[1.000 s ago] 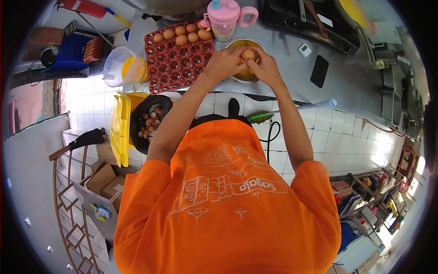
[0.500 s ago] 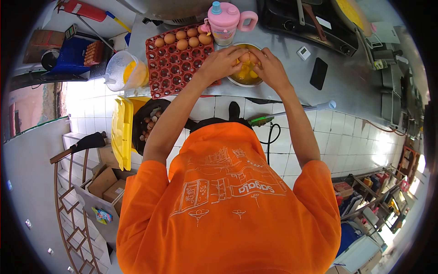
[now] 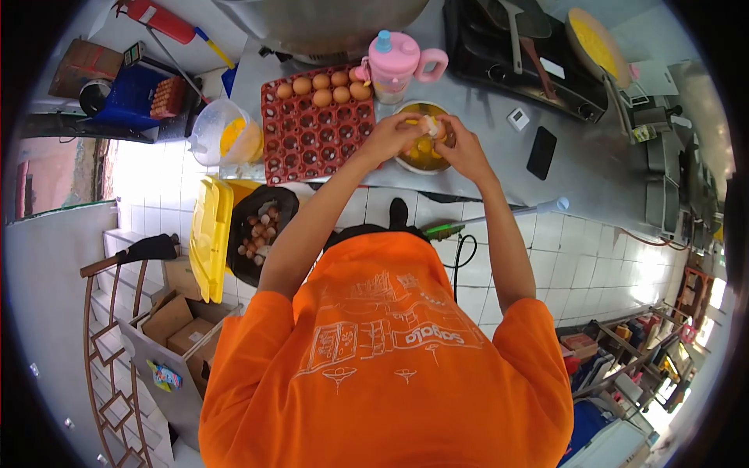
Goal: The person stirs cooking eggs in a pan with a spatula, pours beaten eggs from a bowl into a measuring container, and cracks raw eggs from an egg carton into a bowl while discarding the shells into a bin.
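Observation:
My left hand (image 3: pixel 393 134) and my right hand (image 3: pixel 466 148) are above a round metal bowl (image 3: pixel 425 169) with yolks and egg liquid in it. Between them is a cracked eggshell (image 3: pixel 431 127), its pale inside showing, with fingers of both hands closed on it. Left of the bowl lies a red egg tray (image 3: pixel 312 140) with several brown eggs (image 3: pixel 321 81) in its far rows and hollow cups nearer me. A pink cup (image 3: pixel 392 62) with a handle stands behind the bowl. Below the tray, shells (image 3: pixel 257 234) lie in a black-lined yellow bin (image 3: pixel 209 234).
A clear plastic jug (image 3: pixel 209 134) with yellow contents stands left of the tray. On the steel counter (image 3: pixel 499 168) are a phone (image 3: pixel 541 153), a small white timer (image 3: pixel 517 118) and a black stove (image 3: pixel 491 78). A broom handle (image 3: pixel 530 209) crosses below the counter edge.
The egg between my hands was whole-looking a second ago and now shows as opened shell. The camera view has tilted, so the counter and its objects sit lower in the frame.

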Demonstrator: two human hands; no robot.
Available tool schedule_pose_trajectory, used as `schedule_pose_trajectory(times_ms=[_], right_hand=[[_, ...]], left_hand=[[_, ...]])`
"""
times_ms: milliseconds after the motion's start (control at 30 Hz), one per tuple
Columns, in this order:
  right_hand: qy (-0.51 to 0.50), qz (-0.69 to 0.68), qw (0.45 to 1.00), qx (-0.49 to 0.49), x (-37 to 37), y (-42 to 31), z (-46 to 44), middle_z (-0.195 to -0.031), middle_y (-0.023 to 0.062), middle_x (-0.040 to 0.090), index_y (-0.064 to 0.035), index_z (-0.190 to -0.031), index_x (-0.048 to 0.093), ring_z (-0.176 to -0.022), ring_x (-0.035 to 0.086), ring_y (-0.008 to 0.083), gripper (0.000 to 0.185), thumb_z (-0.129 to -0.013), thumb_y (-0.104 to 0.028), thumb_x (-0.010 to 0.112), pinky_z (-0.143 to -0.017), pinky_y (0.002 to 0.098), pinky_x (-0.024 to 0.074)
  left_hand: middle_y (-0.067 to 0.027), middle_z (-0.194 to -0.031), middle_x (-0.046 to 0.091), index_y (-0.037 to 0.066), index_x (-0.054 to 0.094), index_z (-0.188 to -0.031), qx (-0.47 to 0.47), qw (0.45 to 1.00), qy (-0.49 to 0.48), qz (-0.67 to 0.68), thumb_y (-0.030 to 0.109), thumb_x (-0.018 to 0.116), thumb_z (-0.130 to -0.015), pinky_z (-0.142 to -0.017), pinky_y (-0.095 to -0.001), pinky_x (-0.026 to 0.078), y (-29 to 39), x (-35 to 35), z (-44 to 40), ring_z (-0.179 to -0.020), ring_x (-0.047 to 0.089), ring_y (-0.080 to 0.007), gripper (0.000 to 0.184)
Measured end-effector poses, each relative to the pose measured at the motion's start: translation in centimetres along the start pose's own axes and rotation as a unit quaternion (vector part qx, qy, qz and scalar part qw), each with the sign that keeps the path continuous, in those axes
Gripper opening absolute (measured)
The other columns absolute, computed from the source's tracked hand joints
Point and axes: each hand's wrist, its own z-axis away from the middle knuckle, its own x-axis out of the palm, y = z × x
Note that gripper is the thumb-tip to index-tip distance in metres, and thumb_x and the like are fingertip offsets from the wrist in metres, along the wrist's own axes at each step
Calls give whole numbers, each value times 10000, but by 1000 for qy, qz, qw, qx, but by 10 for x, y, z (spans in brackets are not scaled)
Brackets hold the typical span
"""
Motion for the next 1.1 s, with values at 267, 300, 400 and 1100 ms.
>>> schedule_pose_trajectory(times_ms=[267, 300, 400, 1100], right_hand=[[-91, -28, 992, -85, 21, -35, -11, -1055, 105, 688, -89, -1373, 512, -783, 616, 113, 571, -845, -129, 726, -697, 298, 516], [-77, -93, 985, -123, 35, -42, -13, -1065, 92, 695, -75, -1369, 517, -816, 627, 105, 551, -861, -126, 726, -708, 283, 518], [-112, -219, 966, -83, 80, -86, -15, -1078, 70, 696, -46, -1348, 533, -902, 657, 109, 495, -893, -116, 714, -773, 256, 526], [-227, 47, 960, -156, 168, -126, -65, -895, 166, 719, -28, -1058, 645, -832, 702, 327, 315, -881, -288, 660, -748, 426, 543]], left_hand=[[-6, -797, 621, 32, 602, -1240, 75, 995, 60, -33, 400, 653, -948, -523, -224, 416, 24, -2, 42, -606, 531, -70, 473], [-10, -826, 635, 48, 612, -1218, 45, 995, 85, 0, 416, 650, -946, -519, -229, 425, 29, -9, 59, -610, 554, -82, 458], [-13, -868, 647, 75, 625, -1151, 41, 951, 225, 210, 455, 640, -939, -493, -245, 422, 3, -44, 103, -662, 601, -106, 435], [-19, -920, 665, 119, 594, -1016, 36, 671, 420, 610, 382, 494, -971, -495, -225, 430, -205, -155, 322, -641, 595, -124, 285]])
